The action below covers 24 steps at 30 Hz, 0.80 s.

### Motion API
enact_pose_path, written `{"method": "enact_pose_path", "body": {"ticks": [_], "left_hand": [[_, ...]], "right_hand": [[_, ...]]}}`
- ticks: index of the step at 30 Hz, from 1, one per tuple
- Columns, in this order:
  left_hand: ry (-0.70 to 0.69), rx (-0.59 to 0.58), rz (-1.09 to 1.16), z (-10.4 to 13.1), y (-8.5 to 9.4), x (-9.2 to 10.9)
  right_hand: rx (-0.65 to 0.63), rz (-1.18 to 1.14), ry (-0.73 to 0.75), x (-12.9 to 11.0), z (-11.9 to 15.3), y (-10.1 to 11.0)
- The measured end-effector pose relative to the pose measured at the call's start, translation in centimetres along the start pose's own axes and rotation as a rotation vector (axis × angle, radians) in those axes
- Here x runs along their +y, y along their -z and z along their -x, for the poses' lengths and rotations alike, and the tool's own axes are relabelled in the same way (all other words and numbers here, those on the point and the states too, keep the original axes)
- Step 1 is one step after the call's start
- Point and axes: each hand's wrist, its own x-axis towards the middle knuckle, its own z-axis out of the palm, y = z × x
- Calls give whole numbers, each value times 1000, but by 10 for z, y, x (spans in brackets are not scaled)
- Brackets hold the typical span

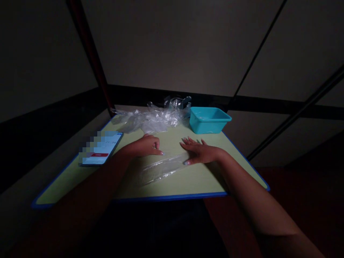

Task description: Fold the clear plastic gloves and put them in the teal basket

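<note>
A clear plastic bag (163,171) lies flat and slightly creased on the light yellow-green tabletop (172,188), in front of me. My right hand (200,151) rests palm down at the bag's right end, its fingers stretched out and spread. To the left, my left hand (147,145) is at the bag's far edge, fingers curled in and thumb pointing right. I see nothing between those curled fingers. Whether the left hand presses on the film is hard to make out.
Crumpled clear plastic bags (158,120) are heaped at the back of the table. Right of them stands a turquoise plastic basket (208,125). A phone (103,148) with a lit screen lies at the left, close to my left forearm. Blue edging borders the table.
</note>
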Motion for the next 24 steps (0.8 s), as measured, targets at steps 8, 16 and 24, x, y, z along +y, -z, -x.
{"method": "enact_pose_path", "body": {"ticks": [8,16,24], "left_hand": [[18,-214,99,4,2,0],[1,-211,168,1,1,-2],[34,24,261,9,-5,0]], "right_hand": [[396,-125,319,-11,-12,-12],[362,-120,265,-22,-17,-21],[326,-196,251,-31,-9,-15]]}}
